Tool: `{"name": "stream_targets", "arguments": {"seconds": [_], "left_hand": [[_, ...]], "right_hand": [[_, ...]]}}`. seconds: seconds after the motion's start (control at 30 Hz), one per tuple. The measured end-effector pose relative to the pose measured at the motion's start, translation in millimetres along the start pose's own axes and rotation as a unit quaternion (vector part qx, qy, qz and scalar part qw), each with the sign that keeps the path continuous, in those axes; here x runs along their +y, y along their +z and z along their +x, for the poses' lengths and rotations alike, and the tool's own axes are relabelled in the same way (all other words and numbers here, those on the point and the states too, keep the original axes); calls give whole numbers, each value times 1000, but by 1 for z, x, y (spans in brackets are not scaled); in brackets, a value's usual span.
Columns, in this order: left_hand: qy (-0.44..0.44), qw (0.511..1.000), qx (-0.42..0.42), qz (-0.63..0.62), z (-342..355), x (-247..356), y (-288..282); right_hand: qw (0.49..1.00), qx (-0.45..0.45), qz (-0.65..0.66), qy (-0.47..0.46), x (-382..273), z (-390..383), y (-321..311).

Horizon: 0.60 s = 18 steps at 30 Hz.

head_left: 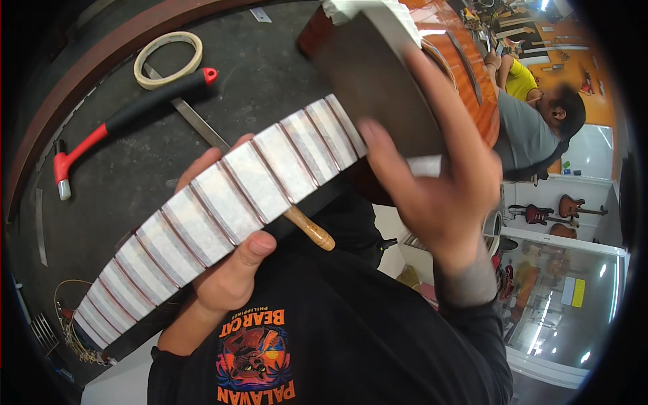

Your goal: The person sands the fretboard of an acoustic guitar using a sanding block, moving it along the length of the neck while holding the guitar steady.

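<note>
A white-taped guitar neck (250,179) is slanting above the table (270,67), probably stiff, fairly weighty and easily dented, with its edges suiting a grip. The left hand (229,280) is wrapping its middle. The blurred right hand (449,179) is holding fingers apart beside a dark panel (378,81); whether it is gripping, I cannot tell. The neck is hiding its underside.

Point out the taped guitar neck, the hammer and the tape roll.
Taped guitar neck (256,181): head view, pale tape mid-neck.
Hammer (135,113): head view, black grip.
Tape roll (138,67): head view, ring's left side.

From my head, 1 wide fisheye view looks down, close over my fingers (258,245) and the desk (260,71) beyond.
</note>
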State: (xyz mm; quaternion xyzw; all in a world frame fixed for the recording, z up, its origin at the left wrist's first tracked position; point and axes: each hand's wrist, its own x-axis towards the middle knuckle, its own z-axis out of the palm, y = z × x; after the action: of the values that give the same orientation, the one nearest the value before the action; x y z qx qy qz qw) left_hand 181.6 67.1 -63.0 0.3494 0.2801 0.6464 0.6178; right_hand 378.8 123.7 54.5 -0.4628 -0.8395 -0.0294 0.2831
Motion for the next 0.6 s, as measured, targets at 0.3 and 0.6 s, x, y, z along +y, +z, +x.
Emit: {"name": "stream_targets", "arguments": {"seconds": [0.3,0.6], "left_hand": [[18,1000,-18,-14,1,-3,-2],[11,1000,-19,-13,-1,-4,3]], "right_hand": [[1000,-11,-4,14,0,19,5],[998,35,22,56,-7,-44,-11]]}}
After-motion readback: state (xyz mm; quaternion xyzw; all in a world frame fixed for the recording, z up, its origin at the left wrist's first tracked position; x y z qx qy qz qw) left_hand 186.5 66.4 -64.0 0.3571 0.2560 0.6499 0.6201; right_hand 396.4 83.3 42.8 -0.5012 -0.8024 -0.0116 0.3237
